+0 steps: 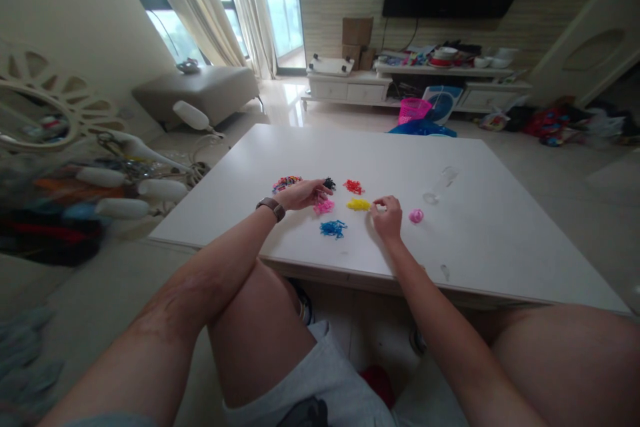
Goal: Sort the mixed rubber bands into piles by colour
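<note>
My left hand [305, 195] reaches over the white table [460, 233], between a multicoloured pile [286, 183] and a small black pile [329, 183]. Its fingers stretch out above a pink pile [326, 207], partly covering it. At the right edge of a yellow pile [357, 204] is my right hand [387, 215], its thumb and index finger curled together; anything between them is too small to name. A red pile [353, 186] lies behind the yellow one, and a blue pile [333, 229] in front. To the right of my right hand sits a pink round object [416, 215].
A clear container [447, 177] lies on the table at the right, a clear round piece [431, 198] beside it. Another small clear piece [445, 271] is near the front edge. A lamp [192, 116] stands off the left edge.
</note>
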`<state>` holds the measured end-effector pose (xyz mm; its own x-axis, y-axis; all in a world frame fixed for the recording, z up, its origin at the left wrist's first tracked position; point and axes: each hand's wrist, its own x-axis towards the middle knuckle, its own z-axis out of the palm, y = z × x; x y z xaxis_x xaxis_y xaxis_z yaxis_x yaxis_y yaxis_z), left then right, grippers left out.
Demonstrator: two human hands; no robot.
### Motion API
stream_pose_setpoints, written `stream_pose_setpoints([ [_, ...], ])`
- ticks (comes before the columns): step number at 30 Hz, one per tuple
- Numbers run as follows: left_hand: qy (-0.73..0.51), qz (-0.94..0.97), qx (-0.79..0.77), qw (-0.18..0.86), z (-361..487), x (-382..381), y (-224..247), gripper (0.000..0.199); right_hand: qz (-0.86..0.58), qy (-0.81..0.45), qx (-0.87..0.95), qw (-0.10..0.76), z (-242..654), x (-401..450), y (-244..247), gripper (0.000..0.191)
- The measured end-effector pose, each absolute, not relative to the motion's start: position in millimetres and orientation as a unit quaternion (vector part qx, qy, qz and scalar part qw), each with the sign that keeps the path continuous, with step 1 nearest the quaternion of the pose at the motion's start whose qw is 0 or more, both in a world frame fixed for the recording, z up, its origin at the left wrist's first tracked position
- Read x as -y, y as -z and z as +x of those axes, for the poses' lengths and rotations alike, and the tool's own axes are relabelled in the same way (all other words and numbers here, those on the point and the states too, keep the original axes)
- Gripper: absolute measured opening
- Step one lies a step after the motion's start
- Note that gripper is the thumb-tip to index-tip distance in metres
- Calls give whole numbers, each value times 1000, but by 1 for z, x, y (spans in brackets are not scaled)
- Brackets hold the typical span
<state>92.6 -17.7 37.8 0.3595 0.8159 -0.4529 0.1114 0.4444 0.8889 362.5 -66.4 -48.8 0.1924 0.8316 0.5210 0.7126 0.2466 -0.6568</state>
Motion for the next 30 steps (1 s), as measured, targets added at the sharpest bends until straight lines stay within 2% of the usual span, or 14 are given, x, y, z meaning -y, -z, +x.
stream_pose_setpoints([
  [4, -234, 382, -434, 781, 106, 27, -45, 41, -546, -42, 689, 474, 354, 76, 42, 14],
  [9, -204, 416, -392, 795, 124, 37, -38, 14, -493, -57, 744, 447, 341, 85, 38, 20],
  [21, -92, 620, -307, 716, 146, 50, -21, 27, -372, -88, 779, 497, 336, 89, 37, 13],
  [26, -66, 625, -288, 723, 152, 54, -21, 35, -281, -120, 792, 528, 333, 89, 35, 11],
  [30, -49, 615, -295, 730, 153, 57, -23, 34, -246, -132, 813, 512, 333, 89, 36, 14],
])
